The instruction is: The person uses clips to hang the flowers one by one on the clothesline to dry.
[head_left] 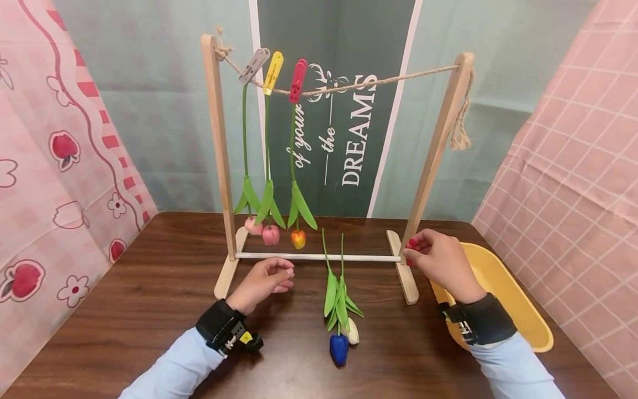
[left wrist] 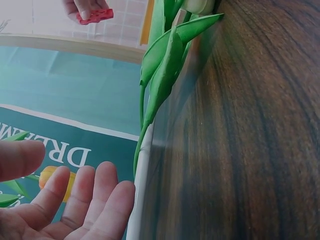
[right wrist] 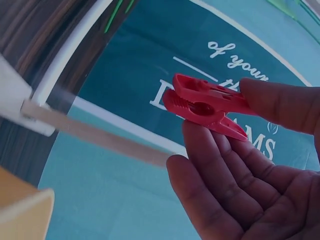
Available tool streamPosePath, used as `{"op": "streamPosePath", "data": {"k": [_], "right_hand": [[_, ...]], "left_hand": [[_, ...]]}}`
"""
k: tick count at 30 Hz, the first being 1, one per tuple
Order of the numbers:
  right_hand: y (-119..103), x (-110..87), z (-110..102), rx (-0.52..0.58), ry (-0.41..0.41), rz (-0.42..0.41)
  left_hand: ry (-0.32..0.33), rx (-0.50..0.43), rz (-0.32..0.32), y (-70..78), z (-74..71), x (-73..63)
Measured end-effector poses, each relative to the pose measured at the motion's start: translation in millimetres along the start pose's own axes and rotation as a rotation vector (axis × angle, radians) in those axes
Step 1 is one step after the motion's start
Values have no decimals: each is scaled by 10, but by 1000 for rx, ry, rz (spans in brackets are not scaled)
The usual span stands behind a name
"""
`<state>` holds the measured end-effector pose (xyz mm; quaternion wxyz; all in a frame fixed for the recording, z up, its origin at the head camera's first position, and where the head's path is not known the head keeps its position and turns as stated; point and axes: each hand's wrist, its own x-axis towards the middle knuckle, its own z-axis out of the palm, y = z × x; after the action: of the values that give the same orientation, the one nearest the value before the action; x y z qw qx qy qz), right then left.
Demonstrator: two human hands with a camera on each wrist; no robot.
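Note:
My right hand [head_left: 443, 263] pinches a red clothespin [right wrist: 205, 102] between thumb and fingers, beside the rack's right post. My left hand [head_left: 264, 281] hovers over the table with relaxed fingers and holds nothing. Between the hands lie a blue tulip [head_left: 339, 349] and a white tulip [head_left: 353, 332], their stems across the white bar [head_left: 309, 256]. From the rope [head_left: 379, 83] hang three tulips head down: a pale pink one [head_left: 252, 226] under a grey clothespin [head_left: 255, 65], a pink one [head_left: 271, 235] under a yellow clothespin [head_left: 273, 72], and an orange-yellow one [head_left: 298, 239] under a red clothespin [head_left: 298, 80].
The wooden rack's left post [head_left: 219, 149] and right post [head_left: 438, 149] stand on flat feet. A yellow tray [head_left: 528, 321] sits at the right, partly behind my right wrist. Printed cloths hang behind and at both sides of the brown table [head_left: 164, 288].

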<state>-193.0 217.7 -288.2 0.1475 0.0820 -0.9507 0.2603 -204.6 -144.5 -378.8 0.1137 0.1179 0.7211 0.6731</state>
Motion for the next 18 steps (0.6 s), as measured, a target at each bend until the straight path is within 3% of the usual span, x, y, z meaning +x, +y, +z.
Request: {"op": "streamPosePath", "data": {"k": [18], "right_hand": [[-114,59,258,84,25,-7]], "left_hand": [[5,7,-6,-23,0,14]]}}
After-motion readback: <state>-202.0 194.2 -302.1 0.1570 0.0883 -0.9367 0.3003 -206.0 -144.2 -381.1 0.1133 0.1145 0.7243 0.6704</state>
